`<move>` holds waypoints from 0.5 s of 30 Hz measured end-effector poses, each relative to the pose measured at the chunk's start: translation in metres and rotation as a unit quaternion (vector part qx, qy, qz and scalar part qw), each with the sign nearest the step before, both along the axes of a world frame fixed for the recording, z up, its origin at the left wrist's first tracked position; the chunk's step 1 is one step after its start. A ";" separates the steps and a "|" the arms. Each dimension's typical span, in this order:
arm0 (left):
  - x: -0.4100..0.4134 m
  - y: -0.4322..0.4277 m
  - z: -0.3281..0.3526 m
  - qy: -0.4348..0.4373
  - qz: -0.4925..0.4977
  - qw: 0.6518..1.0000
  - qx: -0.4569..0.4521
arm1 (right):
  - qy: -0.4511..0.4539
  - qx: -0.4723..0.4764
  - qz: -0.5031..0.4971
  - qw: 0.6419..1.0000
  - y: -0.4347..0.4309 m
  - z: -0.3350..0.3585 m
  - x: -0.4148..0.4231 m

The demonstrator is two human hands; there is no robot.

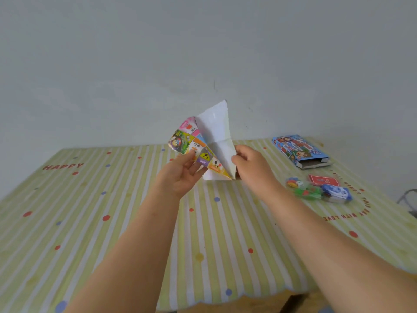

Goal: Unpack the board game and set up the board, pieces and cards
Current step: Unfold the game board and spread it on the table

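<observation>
A folded paper game board [209, 136], white on the back and brightly printed inside, is held up above the table's middle, partly spread apart. My left hand [182, 172] pinches its printed flap from the left. My right hand [250, 163] grips the white flap from the right. The blue game box [300, 150] lies open-ended at the far right. In front of it lie a red card pack [323, 180], a blue card pack [337, 193] and a clear bag of coloured pieces with a die [303, 188].
The table [90, 222] wears a yellow striped cloth with coloured dots and printed words. A plain wall stands right behind it. The cloth's front edge shows near the bottom, and a grey metal thing [408, 197] juts in at the right edge.
</observation>
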State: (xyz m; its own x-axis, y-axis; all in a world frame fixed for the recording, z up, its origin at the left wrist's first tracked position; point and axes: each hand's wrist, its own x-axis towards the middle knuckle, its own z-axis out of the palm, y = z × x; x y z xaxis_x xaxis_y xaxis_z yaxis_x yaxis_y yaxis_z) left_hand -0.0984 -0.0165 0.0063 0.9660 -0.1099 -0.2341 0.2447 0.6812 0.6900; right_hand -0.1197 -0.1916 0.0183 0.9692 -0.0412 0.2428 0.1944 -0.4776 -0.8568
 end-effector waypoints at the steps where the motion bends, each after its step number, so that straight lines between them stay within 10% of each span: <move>1: 0.000 0.003 0.000 0.001 0.011 1.000 0.000 | -0.008 -0.001 -0.009 1.000 -0.003 0.002 0.002; 15: 0.015 0.047 0.017 0.012 0.129 0.990 0.057 | -0.118 -0.006 -0.169 0.978 -0.039 0.029 0.033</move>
